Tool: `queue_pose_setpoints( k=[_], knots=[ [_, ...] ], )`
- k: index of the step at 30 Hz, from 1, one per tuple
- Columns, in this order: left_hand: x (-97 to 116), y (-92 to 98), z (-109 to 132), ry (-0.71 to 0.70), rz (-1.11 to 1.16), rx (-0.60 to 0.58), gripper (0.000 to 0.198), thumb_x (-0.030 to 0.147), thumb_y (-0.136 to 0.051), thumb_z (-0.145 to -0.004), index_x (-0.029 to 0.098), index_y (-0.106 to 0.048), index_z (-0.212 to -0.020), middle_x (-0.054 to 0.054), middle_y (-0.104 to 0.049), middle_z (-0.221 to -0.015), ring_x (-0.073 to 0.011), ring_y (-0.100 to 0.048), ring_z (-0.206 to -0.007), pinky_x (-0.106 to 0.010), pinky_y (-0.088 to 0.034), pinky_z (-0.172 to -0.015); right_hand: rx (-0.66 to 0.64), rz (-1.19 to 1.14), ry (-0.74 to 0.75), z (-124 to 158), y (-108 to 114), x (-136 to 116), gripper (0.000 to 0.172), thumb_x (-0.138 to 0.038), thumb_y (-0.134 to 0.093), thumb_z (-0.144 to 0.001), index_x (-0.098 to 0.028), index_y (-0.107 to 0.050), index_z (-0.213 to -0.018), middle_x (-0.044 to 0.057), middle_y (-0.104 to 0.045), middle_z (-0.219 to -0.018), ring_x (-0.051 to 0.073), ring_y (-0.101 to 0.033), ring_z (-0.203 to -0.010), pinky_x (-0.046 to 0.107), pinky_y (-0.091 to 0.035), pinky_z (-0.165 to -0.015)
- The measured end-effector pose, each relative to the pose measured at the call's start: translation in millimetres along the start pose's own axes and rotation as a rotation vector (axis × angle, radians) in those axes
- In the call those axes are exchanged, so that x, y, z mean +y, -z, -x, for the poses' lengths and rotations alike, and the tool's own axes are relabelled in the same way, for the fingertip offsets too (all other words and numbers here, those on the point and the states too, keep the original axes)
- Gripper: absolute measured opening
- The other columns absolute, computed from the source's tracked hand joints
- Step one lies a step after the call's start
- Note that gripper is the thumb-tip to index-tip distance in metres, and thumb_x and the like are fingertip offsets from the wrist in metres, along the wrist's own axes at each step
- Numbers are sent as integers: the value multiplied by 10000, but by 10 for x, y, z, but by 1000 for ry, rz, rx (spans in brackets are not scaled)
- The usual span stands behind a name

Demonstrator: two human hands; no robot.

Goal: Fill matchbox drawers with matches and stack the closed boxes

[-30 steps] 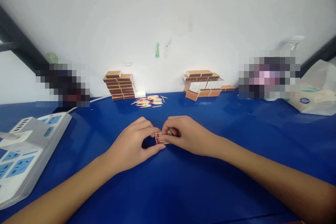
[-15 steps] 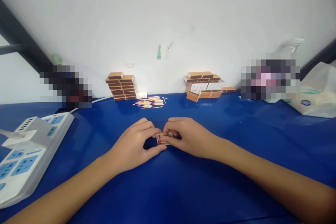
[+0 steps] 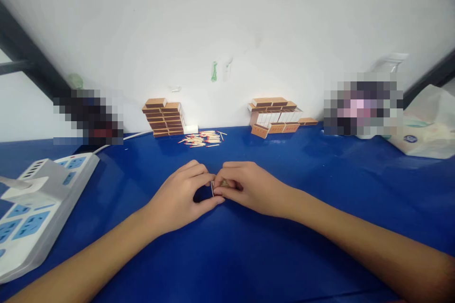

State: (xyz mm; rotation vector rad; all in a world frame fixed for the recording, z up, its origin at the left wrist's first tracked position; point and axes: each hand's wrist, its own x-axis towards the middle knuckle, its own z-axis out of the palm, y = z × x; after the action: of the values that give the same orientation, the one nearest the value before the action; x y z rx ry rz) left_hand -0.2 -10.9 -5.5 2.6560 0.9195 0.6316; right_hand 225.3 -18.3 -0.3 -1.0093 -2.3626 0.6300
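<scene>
Between my hands, low over the blue table, is a small matchbox tray (image 3: 213,188), mostly covered by my fingers. My left hand (image 3: 185,196) grips its left end, thumb at the near side and fingertips at the far side. Over the tray, the fingertips of my right hand (image 3: 245,187) are pinched together; what they hold, if anything, is hidden. A pile of loose red-tipped matches (image 3: 202,138) lies beyond my hands, beside a small white box (image 3: 191,129).
Stacked matchboxes (image 3: 163,118) stand at the wall on the left, and another stack (image 3: 275,116) stands to the right. A large power strip (image 3: 39,213) occupies the left side. A tissue pack (image 3: 423,132) sits at the far right.
My right hand has shifted slightly left over the tray and now covers more of it. My left hand has stayed nearly still.
</scene>
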Motion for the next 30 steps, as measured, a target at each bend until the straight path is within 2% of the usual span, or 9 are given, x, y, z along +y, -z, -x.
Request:
queue_pose_setpoints(
  k=[5, 10, 15, 21, 26, 30],
  knots=[
    [-10, 3, 1, -15, 14, 21, 196, 391, -715, -947, 198, -684, -965, -36, -647, -914, -210, -561, -888, -361, -488, -779, -62, -10, 105, 6, 35, 59, 86, -198, -661, -988, -187, -746, -981, 15, -684, -932, 106, -633, -756, 247, -469, -719],
    [-34, 6, 11, -6, 1, 42, 244, 413, -726, -937, 205, -712, -1063, -41, -656, -920, -211, -574, -870, -370, -493, -781, -86, 17, 102, -3, 108, 103, 112, -228, -649, -1005, -194, -753, -1030, 34, -705, -989, 131, -682, -832, 262, -491, -765],
    [-53, 3, 3, 1, 2, 45, 263, 417, -729, -935, 206, -723, -1092, -46, -666, -941, -214, -582, -886, -373, -498, -792, -73, 99, 100, -4, 127, 132, 60, -220, -677, -984, -179, -710, -954, 10, -679, -914, 112, -613, -743, 249, -427, -683],
    [-50, 7, -6, 0, 2, 52, 288, 426, -742, -922, 201, -733, -1101, -46, -675, -942, -215, -593, -899, -371, -505, -793, -76, 154, 19, -3, 138, 117, 167, -236, -682, -973, -180, -624, -827, -29, -606, -769, 101, -488, -653, 254, -335, -634],
    [-42, 20, -1, 4, 6, 46, 281, 420, -747, -919, 205, -734, -1100, -41, -676, -945, -211, -589, -896, -373, -508, -795, -67, 159, 22, 8, 141, 116, 178, -266, -654, -990, -185, -626, -835, -38, -591, -747, 96, -460, -637, 253, -319, -634],
    [-48, 27, -4, 9, -3, 27, 284, 427, -746, -915, 211, -736, -1100, -46, -678, -967, -219, -589, -921, -383, -512, -818, -57, 180, 30, 14, 171, 110, 62, -216, -660, -965, -189, -664, -910, -43, -584, -740, 92, -444, -616, 252, -314, -632]
  ],
)
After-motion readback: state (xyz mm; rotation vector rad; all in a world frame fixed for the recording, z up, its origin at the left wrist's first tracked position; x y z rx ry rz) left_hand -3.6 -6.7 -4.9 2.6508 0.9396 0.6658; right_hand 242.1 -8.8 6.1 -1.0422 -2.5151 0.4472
